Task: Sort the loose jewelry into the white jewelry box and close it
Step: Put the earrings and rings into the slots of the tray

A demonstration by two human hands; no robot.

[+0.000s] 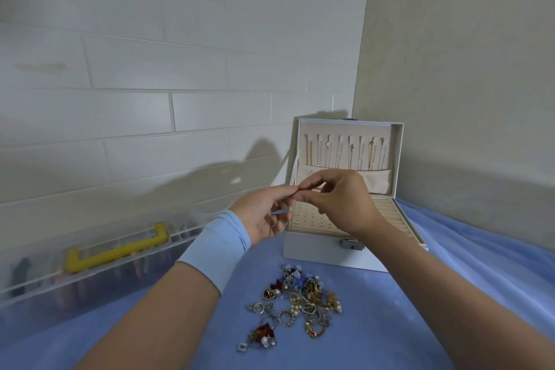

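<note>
The white jewelry box (318, 251) stands open at the back right, its lid upright with several thin chains hanging inside. Its beige tray has an earring panel with small holes on the left and ring rolls on the right. My left hand (264, 215) and my right hand (339, 200) meet just above the earring panel, both pinching one small reddish earring (298, 188) between the fingertips. A pile of loose jewelry (295, 302) lies on the blue cloth in front of the box: rings, pearl pieces, gold hearts and blue and red flower earrings.
A clear plastic organizer case (90, 273) with a yellow handle lies along the left wall. White brick wall behind, beige wall to the right. Blue cloth (375, 324) covers the surface around the pile and box.
</note>
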